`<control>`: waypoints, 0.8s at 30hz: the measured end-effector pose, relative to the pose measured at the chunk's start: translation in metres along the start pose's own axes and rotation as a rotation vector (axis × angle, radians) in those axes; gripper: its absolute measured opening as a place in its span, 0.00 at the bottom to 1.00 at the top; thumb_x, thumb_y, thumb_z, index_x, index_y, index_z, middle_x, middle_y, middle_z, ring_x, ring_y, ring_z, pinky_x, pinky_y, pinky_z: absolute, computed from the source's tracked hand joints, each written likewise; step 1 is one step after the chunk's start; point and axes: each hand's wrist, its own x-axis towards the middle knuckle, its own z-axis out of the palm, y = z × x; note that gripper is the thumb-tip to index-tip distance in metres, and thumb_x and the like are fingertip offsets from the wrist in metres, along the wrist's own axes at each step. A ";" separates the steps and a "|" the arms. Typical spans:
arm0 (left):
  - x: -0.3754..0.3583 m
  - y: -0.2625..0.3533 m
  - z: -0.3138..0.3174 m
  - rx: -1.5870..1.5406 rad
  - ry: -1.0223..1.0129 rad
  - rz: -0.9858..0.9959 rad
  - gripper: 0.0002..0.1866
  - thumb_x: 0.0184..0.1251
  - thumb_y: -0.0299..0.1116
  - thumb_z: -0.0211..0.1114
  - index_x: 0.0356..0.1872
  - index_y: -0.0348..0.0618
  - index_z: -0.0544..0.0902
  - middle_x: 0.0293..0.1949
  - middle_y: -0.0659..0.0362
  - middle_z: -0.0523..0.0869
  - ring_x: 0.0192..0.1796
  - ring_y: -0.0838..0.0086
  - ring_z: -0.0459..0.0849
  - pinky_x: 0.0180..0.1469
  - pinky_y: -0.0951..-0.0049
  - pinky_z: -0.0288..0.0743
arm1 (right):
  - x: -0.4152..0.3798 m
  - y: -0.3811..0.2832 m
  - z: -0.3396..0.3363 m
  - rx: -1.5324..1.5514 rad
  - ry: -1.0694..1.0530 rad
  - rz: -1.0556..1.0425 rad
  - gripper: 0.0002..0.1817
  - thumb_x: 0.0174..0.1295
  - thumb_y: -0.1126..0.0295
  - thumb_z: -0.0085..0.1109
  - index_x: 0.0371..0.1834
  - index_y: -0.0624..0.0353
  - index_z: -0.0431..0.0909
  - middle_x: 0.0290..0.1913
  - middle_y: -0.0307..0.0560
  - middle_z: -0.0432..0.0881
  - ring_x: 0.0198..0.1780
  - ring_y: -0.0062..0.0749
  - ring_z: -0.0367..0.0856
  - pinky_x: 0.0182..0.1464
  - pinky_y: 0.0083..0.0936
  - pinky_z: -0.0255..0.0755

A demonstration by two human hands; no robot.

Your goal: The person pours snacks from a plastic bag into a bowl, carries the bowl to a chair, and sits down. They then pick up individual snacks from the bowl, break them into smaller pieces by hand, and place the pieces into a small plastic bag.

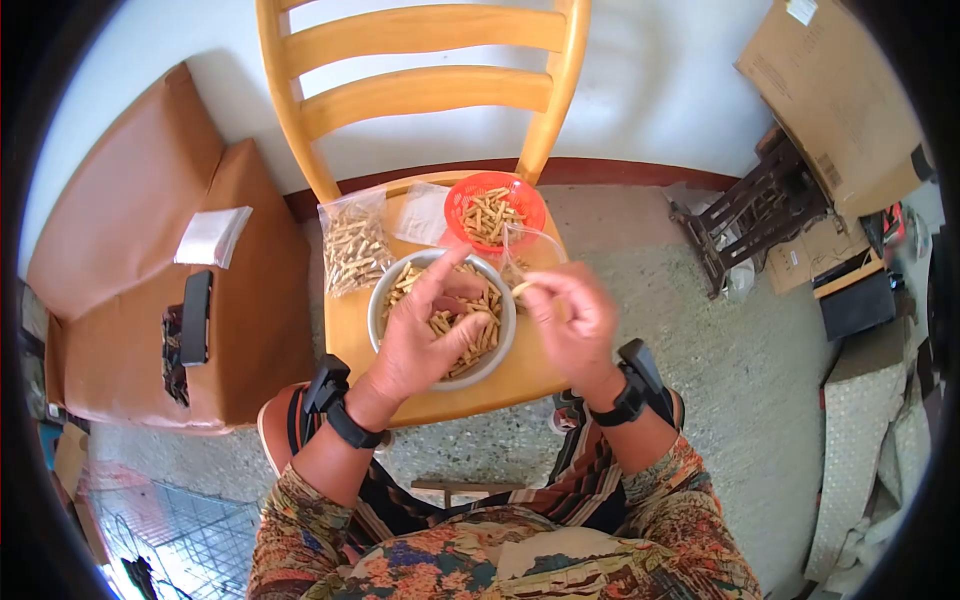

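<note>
My left hand [425,330] is over a grey bowl [508,340], fingers spread and thumb apart, with nothing visible in its grasp. Short tan stick-shaped pieces [485,335] fill the bowl, partly hidden by that hand. To the right of the bowl, my right hand [577,315] is closed in a pinch on what looks like one short tan stick [521,289]. Just behind its fingertips stands a clear plastic bag [535,245] with some pieces low inside. A red basket [453,222] holding more sticks is behind the bowl. At the left lies a filled clear bag [356,245].
Everything stands on the seat of a wooden chair [348,345], beside flat plastic bags [424,213]. A brown sofa [120,220] at left bears a phone [196,318] and a white packet [212,237]. Cardboard [840,100] and a dark metal stand [745,215] are at right.
</note>
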 end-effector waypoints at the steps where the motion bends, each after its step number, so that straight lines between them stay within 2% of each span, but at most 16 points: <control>1: 0.000 -0.003 -0.001 -0.010 0.020 -0.004 0.31 0.60 0.21 0.64 0.66 0.44 0.66 0.42 0.60 0.82 0.40 0.78 0.81 0.45 0.78 0.77 | 0.004 0.001 -0.008 -0.025 0.119 0.013 0.09 0.55 0.78 0.65 0.40 0.61 0.81 0.34 0.43 0.80 0.28 0.24 0.74 0.33 0.20 0.71; 4: -0.001 -0.016 -0.005 -0.237 0.080 -0.150 0.23 0.66 0.23 0.61 0.62 0.40 0.68 0.41 0.62 0.80 0.43 0.82 0.79 0.46 0.80 0.75 | 0.015 0.003 -0.025 -0.159 0.141 0.102 0.10 0.55 0.77 0.66 0.40 0.61 0.82 0.32 0.43 0.79 0.29 0.27 0.74 0.35 0.20 0.70; 7: -0.003 -0.024 -0.004 -0.284 0.145 -0.149 0.18 0.70 0.25 0.57 0.59 0.39 0.71 0.41 0.63 0.80 0.43 0.84 0.76 0.47 0.81 0.73 | 0.020 0.011 -0.026 -0.329 0.065 0.024 0.11 0.54 0.77 0.65 0.42 0.61 0.82 0.31 0.42 0.78 0.31 0.28 0.74 0.36 0.21 0.69; 8: -0.002 -0.024 -0.004 -0.293 0.182 -0.120 0.15 0.71 0.27 0.56 0.57 0.39 0.73 0.40 0.63 0.81 0.40 0.84 0.77 0.44 0.82 0.73 | 0.022 0.013 -0.025 -0.327 0.060 0.029 0.11 0.54 0.77 0.65 0.42 0.61 0.82 0.31 0.42 0.78 0.31 0.28 0.74 0.36 0.21 0.69; 11: 0.002 -0.021 -0.008 -0.322 0.245 -0.154 0.14 0.71 0.28 0.56 0.55 0.39 0.74 0.39 0.63 0.81 0.38 0.83 0.78 0.41 0.82 0.73 | 0.024 0.008 -0.021 -0.435 -0.006 0.012 0.11 0.53 0.78 0.65 0.41 0.61 0.82 0.29 0.42 0.77 0.33 0.29 0.74 0.37 0.23 0.69; 14: 0.004 -0.019 -0.016 -0.363 0.356 -0.215 0.13 0.72 0.30 0.55 0.54 0.40 0.75 0.38 0.63 0.82 0.36 0.83 0.78 0.39 0.82 0.74 | 0.019 -0.004 -0.015 -0.378 0.070 -0.106 0.11 0.53 0.79 0.65 0.40 0.59 0.82 0.29 0.42 0.77 0.32 0.30 0.75 0.36 0.24 0.70; 16: 0.005 -0.018 -0.021 -0.438 0.432 -0.256 0.12 0.72 0.32 0.55 0.52 0.42 0.76 0.37 0.64 0.81 0.34 0.84 0.77 0.37 0.82 0.73 | 0.009 -0.011 -0.004 -0.177 -0.044 -0.037 0.10 0.52 0.80 0.64 0.38 0.58 0.82 0.30 0.44 0.78 0.32 0.34 0.77 0.35 0.26 0.71; 17: 0.006 -0.019 -0.023 -0.435 0.437 -0.260 0.12 0.72 0.32 0.55 0.52 0.42 0.76 0.37 0.64 0.81 0.34 0.84 0.77 0.37 0.82 0.73 | 0.007 -0.008 0.003 -0.172 -0.048 -0.035 0.10 0.52 0.80 0.64 0.38 0.58 0.82 0.30 0.44 0.78 0.32 0.34 0.77 0.35 0.26 0.71; 19: 0.007 -0.021 -0.025 -0.536 0.532 -0.310 0.11 0.71 0.32 0.55 0.51 0.44 0.77 0.36 0.64 0.81 0.33 0.84 0.77 0.36 0.82 0.72 | -0.004 0.008 0.017 -0.185 -0.305 0.059 0.08 0.53 0.80 0.63 0.36 0.58 0.82 0.31 0.45 0.79 0.32 0.37 0.79 0.35 0.28 0.72; 24: 0.008 -0.024 -0.025 -0.555 0.529 -0.302 0.10 0.71 0.31 0.56 0.50 0.44 0.78 0.34 0.65 0.81 0.31 0.84 0.77 0.35 0.82 0.71 | -0.010 0.022 0.047 -0.373 -0.414 -0.082 0.08 0.49 0.76 0.64 0.34 0.56 0.82 0.30 0.45 0.75 0.37 0.41 0.77 0.37 0.34 0.72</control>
